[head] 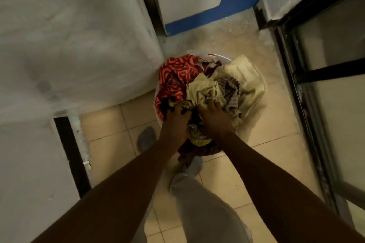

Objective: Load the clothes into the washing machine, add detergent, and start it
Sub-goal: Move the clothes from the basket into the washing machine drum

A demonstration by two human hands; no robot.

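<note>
Head view, looking steeply down. Round white plastic basin (227, 57) on a floor of beige square tiles (221, 183), heaped with crumpled laundry: red cloth with a pale swirl print (177, 77) on the left of the heap, cream-yellow cloth (205, 90) at centre and right, striped brown-and-white cloth (232, 85) tucked between the cream folds, yellow-and-dark patterned cloth (197, 134) at the near rim. Left hand (176, 120) sunk into the dark and yellow fabric, fingers curled closed on a bunch of it. Right hand (214, 116) just beside, fingers buried in and closed on the cream-yellow cloth. Both forearms extended down from the lower corners. Below the basin, pale trouser leg (203, 209) and two grey shoes, the left one (146, 138) near the basin's edge. White blurred wall (69, 35) at left; dark metal-framed door with frosted panes (316, 89) at right; blue painted band (217, 12) on the far wall. No washing machine identifiable; loading judged not yet begun.

Likely hazards: overhanging cream and dark pieces slipping off the heap onto the floor, caused by lifting only the gripped bunches; tangled garments dragging neighbours over the rim; trailing fabric catching underfoot, given the shoes so close to the basin.
</note>
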